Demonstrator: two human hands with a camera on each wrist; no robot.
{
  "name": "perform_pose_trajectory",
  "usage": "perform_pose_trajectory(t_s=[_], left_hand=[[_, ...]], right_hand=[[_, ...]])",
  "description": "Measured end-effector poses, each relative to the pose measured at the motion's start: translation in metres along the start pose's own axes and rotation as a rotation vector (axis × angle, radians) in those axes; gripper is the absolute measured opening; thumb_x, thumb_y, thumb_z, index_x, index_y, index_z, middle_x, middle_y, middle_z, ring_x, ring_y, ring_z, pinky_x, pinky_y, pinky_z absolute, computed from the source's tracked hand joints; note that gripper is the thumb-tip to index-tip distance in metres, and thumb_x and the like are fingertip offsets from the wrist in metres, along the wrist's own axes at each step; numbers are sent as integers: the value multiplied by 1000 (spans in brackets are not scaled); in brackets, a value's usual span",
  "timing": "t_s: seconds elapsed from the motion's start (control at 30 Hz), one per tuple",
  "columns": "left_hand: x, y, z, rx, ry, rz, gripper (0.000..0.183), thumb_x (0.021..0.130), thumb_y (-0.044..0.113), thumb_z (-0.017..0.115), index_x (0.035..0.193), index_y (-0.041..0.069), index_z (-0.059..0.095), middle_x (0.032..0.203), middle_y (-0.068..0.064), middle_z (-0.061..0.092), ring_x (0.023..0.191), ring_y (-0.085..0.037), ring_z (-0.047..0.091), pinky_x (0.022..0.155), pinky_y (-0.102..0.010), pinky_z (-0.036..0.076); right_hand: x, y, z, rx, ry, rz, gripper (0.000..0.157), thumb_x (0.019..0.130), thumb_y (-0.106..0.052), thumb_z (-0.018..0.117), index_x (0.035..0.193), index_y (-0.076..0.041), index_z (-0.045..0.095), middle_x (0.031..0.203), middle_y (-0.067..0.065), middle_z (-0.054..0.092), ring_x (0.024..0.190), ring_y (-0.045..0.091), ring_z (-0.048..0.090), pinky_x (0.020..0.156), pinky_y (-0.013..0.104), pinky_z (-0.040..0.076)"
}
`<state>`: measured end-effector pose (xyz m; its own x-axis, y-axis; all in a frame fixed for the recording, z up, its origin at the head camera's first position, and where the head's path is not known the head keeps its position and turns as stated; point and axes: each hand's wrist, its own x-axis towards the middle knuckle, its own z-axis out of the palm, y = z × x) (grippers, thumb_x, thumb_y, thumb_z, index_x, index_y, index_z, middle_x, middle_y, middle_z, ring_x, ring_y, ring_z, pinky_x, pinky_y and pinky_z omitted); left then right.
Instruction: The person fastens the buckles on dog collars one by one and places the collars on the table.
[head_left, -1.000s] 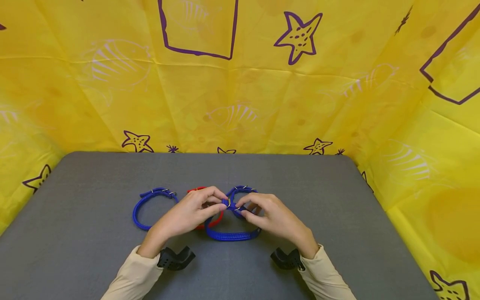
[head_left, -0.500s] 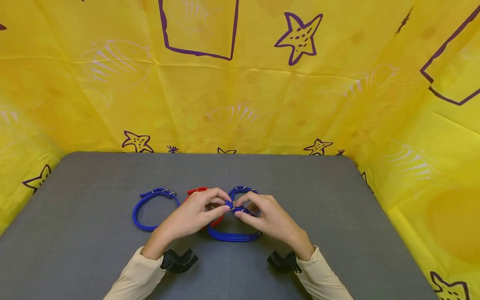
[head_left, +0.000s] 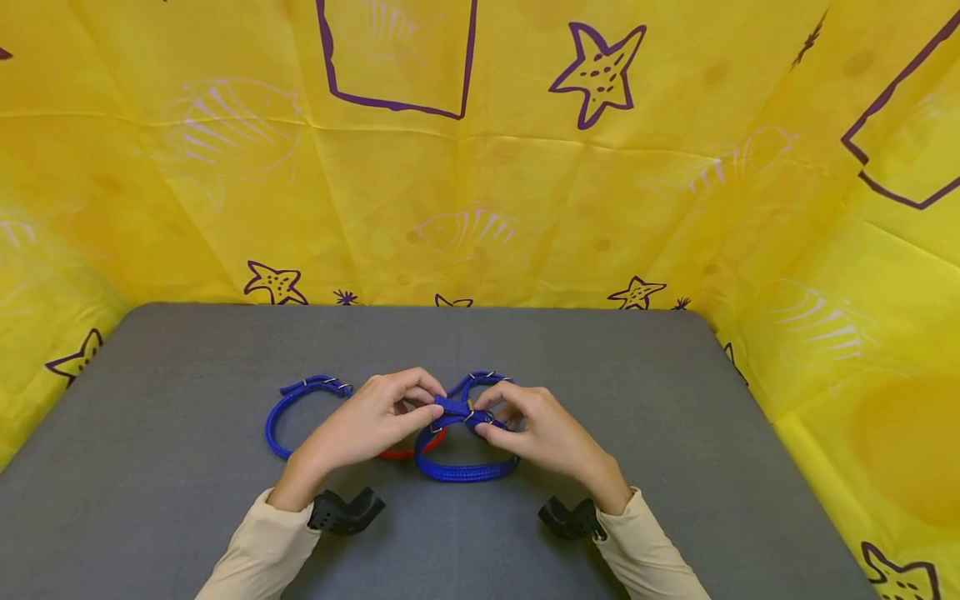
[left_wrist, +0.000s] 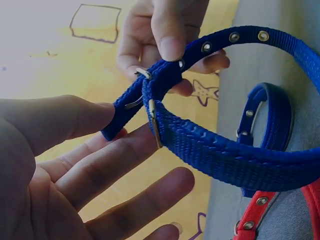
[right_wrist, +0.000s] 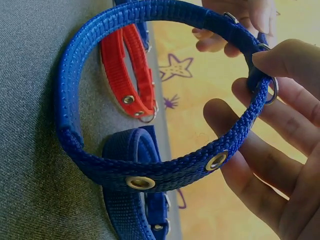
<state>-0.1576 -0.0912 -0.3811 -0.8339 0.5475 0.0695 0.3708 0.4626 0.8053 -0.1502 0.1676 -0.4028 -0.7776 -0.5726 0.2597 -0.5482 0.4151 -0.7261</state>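
Both hands hold a blue pet collar point(head_left: 467, 473) with metal eyelets, its padded loop hanging toward the person. My left hand point(head_left: 382, 417) pinches the free strap end between thumb and fingers; in the left wrist view that strap end point(left_wrist: 120, 112) passes the metal buckle point(left_wrist: 154, 120). My right hand point(head_left: 536, 421) pinches the collar beside the buckle, thumb on top. In the right wrist view, a metal ring point(right_wrist: 272, 91) hangs by the right fingers, and the eyelets point(right_wrist: 140, 182) run along the strap.
A second blue collar point(head_left: 276, 425) lies buckled at the left on the grey table point(head_left: 187, 500). A red collar point(head_left: 397, 455) is partly behind the left hand. Another blue collar point(head_left: 483, 377) lies just beyond the hands. A yellow patterned cloth point(head_left: 450, 192) surrounds the table.
The left hand first shifted right to the buckle, then drew back left with the strap end, so more strap shows between the hands. The right hand has stayed nearly in place.
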Motion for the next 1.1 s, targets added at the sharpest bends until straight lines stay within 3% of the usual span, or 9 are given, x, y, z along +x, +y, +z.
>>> perform_pose_trajectory(t_s=[0.37,0.73,0.93,1.1], left_hand=[[-5,-4,-11,-14,-43,-26,11,98,23,63,106,16,65,99,-2,75,81,-9,62,66,-25,48],[-1,0,4,35,-51,41,23,96,37,66,111,20,68,105,6,72,95,-6,67,77,-25,52],[3,1,11,46,-40,46,16,95,33,67,106,22,71,100,8,70,92,-5,67,78,-24,53],[2,0,8,60,-10,66,13,95,30,68,104,21,72,99,8,72,90,-4,68,74,-23,53]], right_hand=[[0,1,0,17,-22,43,17,92,-20,72,108,-16,67,98,0,74,71,4,64,63,22,51],[0,-2,5,3,-20,-24,16,91,-17,72,107,-14,68,96,-1,73,74,1,63,69,26,55],[0,-2,4,2,-35,-11,17,92,-17,71,108,-14,67,97,-1,73,73,1,62,69,26,54],[1,0,2,1,-41,19,16,91,-17,72,107,-15,68,99,0,74,75,3,64,70,24,54]])
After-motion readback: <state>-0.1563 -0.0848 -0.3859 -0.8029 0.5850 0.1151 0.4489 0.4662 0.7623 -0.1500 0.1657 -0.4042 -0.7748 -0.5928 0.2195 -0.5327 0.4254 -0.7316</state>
